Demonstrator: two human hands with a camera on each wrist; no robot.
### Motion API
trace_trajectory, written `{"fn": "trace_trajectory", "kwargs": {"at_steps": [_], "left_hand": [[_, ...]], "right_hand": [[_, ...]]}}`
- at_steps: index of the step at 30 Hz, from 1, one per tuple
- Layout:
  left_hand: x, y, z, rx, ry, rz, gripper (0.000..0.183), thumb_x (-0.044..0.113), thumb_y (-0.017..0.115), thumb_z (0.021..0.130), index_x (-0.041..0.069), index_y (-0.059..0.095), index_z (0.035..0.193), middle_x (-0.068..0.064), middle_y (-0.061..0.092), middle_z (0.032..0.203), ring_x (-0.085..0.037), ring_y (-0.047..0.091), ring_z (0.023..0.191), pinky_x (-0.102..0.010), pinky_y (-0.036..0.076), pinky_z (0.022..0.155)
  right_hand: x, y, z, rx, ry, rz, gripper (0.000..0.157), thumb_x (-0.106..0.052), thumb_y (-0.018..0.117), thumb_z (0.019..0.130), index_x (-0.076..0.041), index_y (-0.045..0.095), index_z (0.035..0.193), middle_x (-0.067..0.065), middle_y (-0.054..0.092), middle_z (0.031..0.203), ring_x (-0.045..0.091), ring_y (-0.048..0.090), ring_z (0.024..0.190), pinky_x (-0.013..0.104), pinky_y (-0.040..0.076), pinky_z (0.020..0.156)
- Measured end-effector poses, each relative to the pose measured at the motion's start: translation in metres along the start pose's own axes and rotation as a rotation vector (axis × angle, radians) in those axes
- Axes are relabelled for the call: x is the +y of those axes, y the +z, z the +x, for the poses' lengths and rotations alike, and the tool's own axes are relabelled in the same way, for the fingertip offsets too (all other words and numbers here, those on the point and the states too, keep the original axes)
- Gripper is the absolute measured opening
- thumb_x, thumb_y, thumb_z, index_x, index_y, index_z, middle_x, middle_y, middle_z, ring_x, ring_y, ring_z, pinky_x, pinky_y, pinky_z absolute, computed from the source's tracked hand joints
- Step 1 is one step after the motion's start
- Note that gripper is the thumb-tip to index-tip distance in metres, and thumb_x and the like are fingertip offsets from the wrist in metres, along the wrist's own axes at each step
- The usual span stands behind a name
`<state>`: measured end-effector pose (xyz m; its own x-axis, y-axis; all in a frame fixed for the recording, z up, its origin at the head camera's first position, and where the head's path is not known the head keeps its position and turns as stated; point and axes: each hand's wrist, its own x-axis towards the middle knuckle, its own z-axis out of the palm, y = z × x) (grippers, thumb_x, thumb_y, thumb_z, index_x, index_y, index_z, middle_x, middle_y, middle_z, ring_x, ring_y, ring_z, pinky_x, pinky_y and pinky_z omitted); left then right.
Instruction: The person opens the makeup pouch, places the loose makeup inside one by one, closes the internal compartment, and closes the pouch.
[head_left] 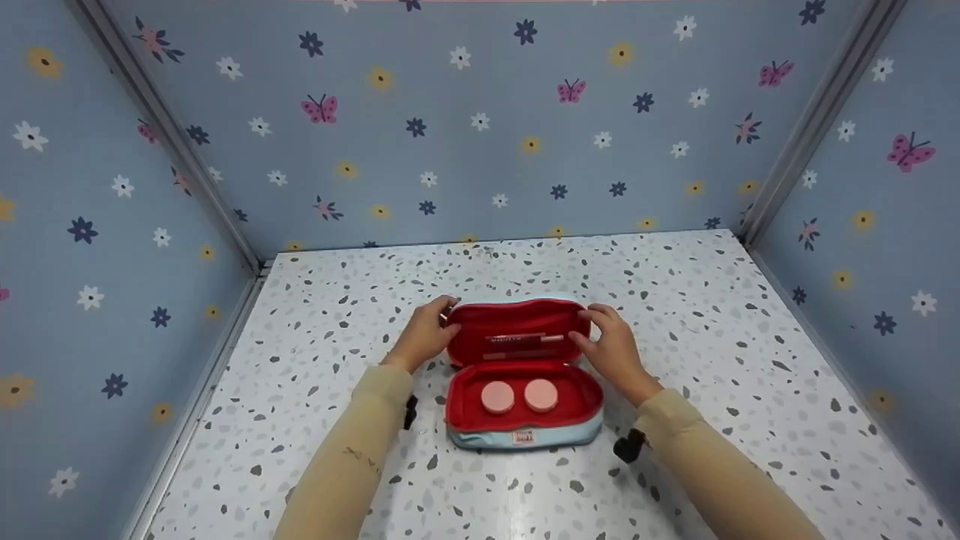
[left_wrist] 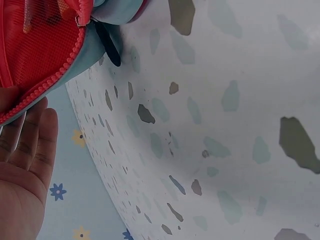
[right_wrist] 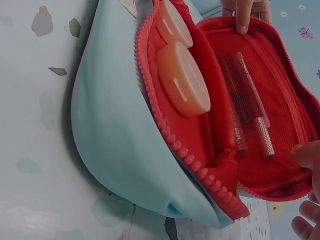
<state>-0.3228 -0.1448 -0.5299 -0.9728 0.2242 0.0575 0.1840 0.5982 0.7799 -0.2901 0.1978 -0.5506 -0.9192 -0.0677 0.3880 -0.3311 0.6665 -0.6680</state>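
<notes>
A light blue zipper pouch [head_left: 480, 439] with red lining lies unfolded on the table. Its lid [head_left: 517, 315] stands raised at the back. My left hand [head_left: 424, 334] pinches the lid's left edge, thumb inside and fingers behind it. On the opposite edge my right hand [head_left: 615, 349] holds the lid the same way. Two round pink containers [head_left: 497, 397] sit side by side in the bottom half; the right wrist view shows one container's [right_wrist: 182, 82] thick side. Slim tubes [right_wrist: 252, 95] lie behind the lid's red mesh pocket.
The pouch stands on a white speckled table [head_left: 337, 300]. Blue panels [head_left: 480, 150] with flowers and butterflies enclose it at the back and both sides. A dark zipper pull [left_wrist: 107, 44] hangs from the pouch in the left wrist view.
</notes>
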Motion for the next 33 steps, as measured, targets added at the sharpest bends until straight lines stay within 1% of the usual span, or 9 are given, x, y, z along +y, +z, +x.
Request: {"fn": "trace_trajectory", "kwargs": {"at_steps": [3, 6, 8, 10, 14, 20, 28, 33], "left_hand": [[-0.001, 0.001, 0.001, 0.000, -0.002, 0.002, 0.044, 0.002, 0.068, 0.104, 0.002, 0.062, 0.147, -0.018, 0.071, 0.128, -0.031, 0.071, 0.113, -0.044, 0.064, 0.098], [-0.001, 0.001, 0.001, -0.001, -0.010, 0.003, 0.045, 0.003, 0.068, 0.104, 0.002, 0.061, 0.148, -0.018, 0.071, 0.129, -0.031, 0.070, 0.114, -0.044, 0.063, 0.098], [-0.001, 0.001, 0.001, -0.001, -0.013, 0.002, 0.045, 0.003, 0.068, 0.104, 0.002, 0.061, 0.149, -0.018, 0.071, 0.129, -0.031, 0.070, 0.114, -0.045, 0.063, 0.099], [-0.001, 0.001, 0.000, 0.000, -0.011, 0.003, 0.046, 0.002, 0.068, 0.104, 0.000, 0.060, 0.149, -0.019, 0.071, 0.129, -0.032, 0.069, 0.115, -0.045, 0.063, 0.099], [-0.001, 0.000, -0.001, -0.001, -0.005, 0.001, 0.046, 0.002, 0.067, 0.104, -0.001, 0.059, 0.150, -0.020, 0.071, 0.131, -0.032, 0.070, 0.116, -0.045, 0.064, 0.099], [-0.001, 0.000, -0.001, 0.000, 0.002, -0.001, 0.047, 0.002, 0.067, 0.103, -0.002, 0.059, 0.150, -0.020, 0.071, 0.129, -0.032, 0.070, 0.113, -0.046, 0.063, 0.100], [-0.001, 0.001, 0.000, 0.007, 0.019, 0.011, 0.042, 0.002, 0.067, 0.103, 0.000, 0.062, 0.145, -0.019, 0.072, 0.126, -0.032, 0.071, 0.111, -0.046, 0.063, 0.099], [-0.001, 0.001, 0.000, -0.002, 0.018, 0.012, 0.044, 0.003, 0.067, 0.103, -0.001, 0.061, 0.147, -0.019, 0.072, 0.128, -0.032, 0.071, 0.113, -0.047, 0.063, 0.101]], "right_hand": [[0.000, 0.002, 0.001, -0.001, 0.009, 0.030, 0.038, -0.002, 0.083, 0.093, 0.010, 0.073, 0.127, 0.032, 0.067, 0.137, 0.049, 0.064, 0.131, 0.059, 0.053, 0.114], [0.000, 0.005, 0.002, 0.005, 0.006, 0.060, 0.035, 0.000, 0.082, 0.093, 0.011, 0.073, 0.125, 0.032, 0.068, 0.136, 0.048, 0.065, 0.131, 0.059, 0.054, 0.113], [0.000, 0.007, 0.004, 0.019, -0.002, 0.068, 0.033, 0.000, 0.082, 0.093, 0.011, 0.074, 0.123, 0.031, 0.070, 0.132, 0.047, 0.068, 0.126, 0.058, 0.057, 0.109], [-0.001, 0.010, 0.005, 0.036, -0.007, 0.075, 0.030, 0.001, 0.081, 0.093, 0.011, 0.074, 0.120, 0.030, 0.072, 0.128, 0.044, 0.071, 0.118, 0.056, 0.061, 0.102], [-0.004, 0.015, 0.008, 0.064, 0.011, 0.068, 0.026, 0.000, 0.081, 0.094, 0.010, 0.075, 0.118, 0.027, 0.075, 0.120, 0.039, 0.074, 0.106, 0.053, 0.065, 0.093], [-0.006, 0.019, 0.011, 0.104, 0.035, 0.035, 0.019, -0.001, 0.080, 0.096, 0.007, 0.076, 0.113, 0.025, 0.076, 0.113, 0.036, 0.076, 0.104, 0.049, 0.066, 0.093], [-0.007, 0.023, 0.016, 0.149, 0.053, 0.027, 0.012, 0.000, 0.078, 0.097, 0.008, 0.078, 0.106, 0.026, 0.075, 0.107, 0.038, 0.076, 0.102, 0.051, 0.066, 0.093], [-0.006, 0.025, 0.018, 0.156, 0.096, 0.029, 0.011, 0.001, 0.074, 0.097, 0.008, 0.079, 0.104, 0.025, 0.075, 0.106, 0.037, 0.074, 0.101, 0.050, 0.065, 0.094]]}}
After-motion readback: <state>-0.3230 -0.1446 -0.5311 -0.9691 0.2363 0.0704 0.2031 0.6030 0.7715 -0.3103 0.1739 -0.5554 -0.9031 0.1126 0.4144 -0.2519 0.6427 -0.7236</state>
